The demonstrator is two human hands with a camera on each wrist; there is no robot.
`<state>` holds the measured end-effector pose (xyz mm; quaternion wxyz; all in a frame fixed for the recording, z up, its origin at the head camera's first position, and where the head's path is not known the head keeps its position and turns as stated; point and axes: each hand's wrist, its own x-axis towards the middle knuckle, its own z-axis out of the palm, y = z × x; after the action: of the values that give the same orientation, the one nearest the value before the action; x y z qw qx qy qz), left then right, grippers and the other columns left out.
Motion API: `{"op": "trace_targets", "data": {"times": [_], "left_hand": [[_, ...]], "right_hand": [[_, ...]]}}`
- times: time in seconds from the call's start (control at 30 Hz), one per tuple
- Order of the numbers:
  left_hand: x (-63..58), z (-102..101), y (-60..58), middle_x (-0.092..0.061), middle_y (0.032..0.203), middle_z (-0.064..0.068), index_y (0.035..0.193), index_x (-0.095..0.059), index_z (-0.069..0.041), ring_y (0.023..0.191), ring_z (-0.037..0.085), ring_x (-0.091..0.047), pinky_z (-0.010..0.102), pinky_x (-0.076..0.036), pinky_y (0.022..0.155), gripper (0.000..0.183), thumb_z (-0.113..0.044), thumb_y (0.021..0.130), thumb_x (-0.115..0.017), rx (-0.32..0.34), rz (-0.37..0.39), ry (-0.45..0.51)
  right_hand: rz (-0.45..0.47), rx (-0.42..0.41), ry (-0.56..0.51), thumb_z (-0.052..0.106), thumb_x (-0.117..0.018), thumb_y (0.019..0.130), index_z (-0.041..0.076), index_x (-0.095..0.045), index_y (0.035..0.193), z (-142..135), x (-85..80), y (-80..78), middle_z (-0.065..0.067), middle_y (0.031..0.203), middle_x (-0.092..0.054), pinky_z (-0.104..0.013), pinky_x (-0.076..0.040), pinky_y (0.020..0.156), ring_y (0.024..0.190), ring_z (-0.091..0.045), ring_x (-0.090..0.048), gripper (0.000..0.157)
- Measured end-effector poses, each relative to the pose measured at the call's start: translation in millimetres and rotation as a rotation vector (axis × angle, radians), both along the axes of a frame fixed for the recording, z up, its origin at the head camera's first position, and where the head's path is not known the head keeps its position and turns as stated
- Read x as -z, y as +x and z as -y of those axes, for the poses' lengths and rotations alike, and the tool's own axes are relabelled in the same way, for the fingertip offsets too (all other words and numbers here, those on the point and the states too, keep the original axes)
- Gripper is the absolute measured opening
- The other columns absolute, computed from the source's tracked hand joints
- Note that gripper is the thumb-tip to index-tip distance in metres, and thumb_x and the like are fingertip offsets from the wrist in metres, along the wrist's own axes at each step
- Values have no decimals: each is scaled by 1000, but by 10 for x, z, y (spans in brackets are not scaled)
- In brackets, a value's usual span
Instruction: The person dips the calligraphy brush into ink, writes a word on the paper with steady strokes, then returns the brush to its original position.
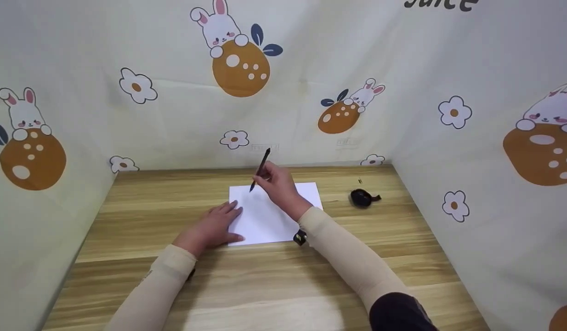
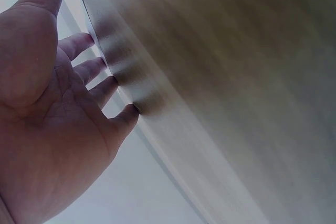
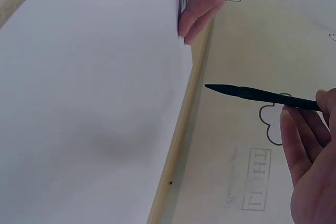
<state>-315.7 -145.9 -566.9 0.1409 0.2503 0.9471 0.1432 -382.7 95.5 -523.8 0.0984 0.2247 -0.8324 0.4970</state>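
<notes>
A white sheet of paper [image 1: 269, 225] lies on the wooden table, its edge near the left hand looking layered in the right wrist view. Spread fingers of my left hand [image 1: 214, 225] rest on the paper's left edge; the left wrist view shows this hand [image 2: 68, 93] with its fingertips along an edge. Over the paper's far part, my right hand [image 1: 279, 186] pinches a slim black pen [image 1: 260, 169] between thumb and fingers. In the right wrist view the pen's tapered tip [image 3: 215, 86] points toward the paper and stands apart from it.
Right of the paper sits a small round black dish-like object [image 1: 360, 198] with a short tab. A tiny dark bit [image 1: 360, 180] lies beyond it. Pale cloth walls [image 1: 173, 124] printed with rabbits and flowers enclose the wooden table [image 1: 265, 285] at the back and sides.
</notes>
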Motion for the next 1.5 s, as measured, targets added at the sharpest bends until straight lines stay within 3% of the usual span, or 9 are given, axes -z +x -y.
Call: {"op": "trace_targets", "data": {"times": [0.27, 0.8, 1.1, 1.5], "left_hand": [[6, 1, -2, -24, 182, 16, 173, -38, -11, 168, 43, -20, 68, -19, 132, 92, -58, 103, -74, -14, 10, -4], [47, 17, -23, -28, 179, 23, 170, -40, -3, 165, 48, -24, 69, -25, 130, 94, -56, 102, -76, 34, -23, 19], [47, 12, -31, -26, 181, 21, 172, -38, -5, 166, 46, -22, 68, -22, 131, 93, -56, 103, -75, 26, -23, 4], [52, 8, -21, -26, 180, 22, 171, -39, -4, 166, 47, -22, 69, -22, 131, 92, -55, 103, -75, 31, -30, 10]], "right_hand": [[-12, -10, 20, 14, -81, 103, 13, -74, 102, 56, 81, -31, 5, 96, -79, -28, -64, 83, 92, -9, -75, 7], [34, 24, 88, 17, -82, 103, 12, -74, 104, 137, 181, -20, 3, 99, -79, -27, -63, 85, 96, -10, -75, 9], [-11, 0, 109, 15, -83, 102, 11, -73, 103, 137, 216, -17, 0, 98, -80, -27, -63, 84, 94, -12, -77, 10], [-1, -34, 126, 17, -83, 102, 11, -73, 103, 102, 267, 43, 2, 96, -79, -27, -63, 81, 92, -10, -76, 11]]}}
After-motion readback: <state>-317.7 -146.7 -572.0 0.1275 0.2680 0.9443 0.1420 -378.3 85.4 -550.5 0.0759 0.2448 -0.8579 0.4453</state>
